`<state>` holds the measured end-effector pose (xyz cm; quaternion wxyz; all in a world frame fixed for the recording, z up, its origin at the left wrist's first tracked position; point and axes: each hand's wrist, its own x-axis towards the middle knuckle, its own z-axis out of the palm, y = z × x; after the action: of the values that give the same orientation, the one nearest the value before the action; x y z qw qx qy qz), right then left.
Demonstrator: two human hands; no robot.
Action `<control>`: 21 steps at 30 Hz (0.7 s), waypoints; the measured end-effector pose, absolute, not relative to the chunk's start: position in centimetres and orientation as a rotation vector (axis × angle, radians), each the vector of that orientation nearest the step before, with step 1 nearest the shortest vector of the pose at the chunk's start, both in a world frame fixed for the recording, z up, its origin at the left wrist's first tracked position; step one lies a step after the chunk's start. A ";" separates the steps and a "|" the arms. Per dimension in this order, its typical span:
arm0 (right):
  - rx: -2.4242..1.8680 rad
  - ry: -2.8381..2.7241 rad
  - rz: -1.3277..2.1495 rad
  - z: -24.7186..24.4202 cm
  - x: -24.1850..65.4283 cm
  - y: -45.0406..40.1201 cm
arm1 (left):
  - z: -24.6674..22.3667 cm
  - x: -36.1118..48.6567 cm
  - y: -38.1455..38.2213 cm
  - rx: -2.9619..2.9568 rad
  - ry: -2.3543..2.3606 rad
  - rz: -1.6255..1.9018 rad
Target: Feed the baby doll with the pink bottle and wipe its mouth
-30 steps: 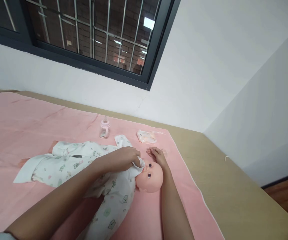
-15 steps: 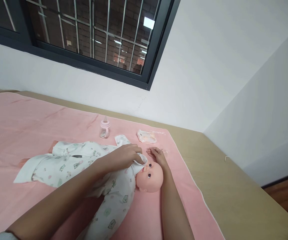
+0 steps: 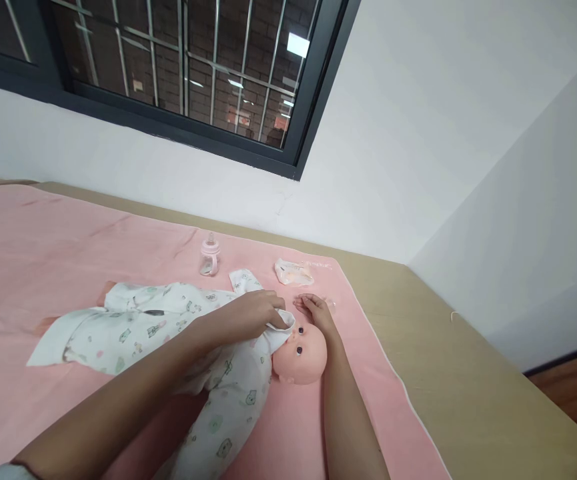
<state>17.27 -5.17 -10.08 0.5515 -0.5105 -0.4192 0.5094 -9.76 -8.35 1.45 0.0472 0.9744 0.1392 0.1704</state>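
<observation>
A baby doll [image 3: 301,363] lies on its back on a pink blanket [image 3: 23,247], its bald head to the right and its feet to the left. It wears white printed pajamas [image 3: 238,380] with small green and grey animal figures. My left hand [image 3: 255,313] pinches the collar of the pajamas at the doll's mouth and chin; the fingertips are partly hidden behind the cloth. Past the top of the doll's head rests my right hand [image 3: 315,310], holding nothing, its fingers stretched out and my forearm against the head.
A pink-topped baby bottle [image 3: 209,259] stands on the blanket behind the doll. To its right lies a clear plastic packet [image 3: 293,273]. A small transparent piece [image 3: 332,305] is beside my right hand. Wooden boards [image 3: 433,333] border the blanket, against white walls and a barred window [image 3: 183,67].
</observation>
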 end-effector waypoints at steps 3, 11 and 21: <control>-1.210 -0.994 1.204 -10.1 17.3 -5.1 | 1.5 -9.8 -8.4 2.968 0.421 0.513; -1.216 -0.988 1.208 -10.0 17.2 -5.0 | 2.3 -9.8 -9.0 2.908 0.344 0.435; -1.102 -1.170 1.082 -3.3 16.6 -7.1 | 4.8 -11.6 -9.6 2.526 0.526 0.669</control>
<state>16.56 -7.05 -3.35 0.5663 -0.4687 -0.4976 0.4605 -11.63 -9.59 4.76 0.2359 0.9209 0.1919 0.2439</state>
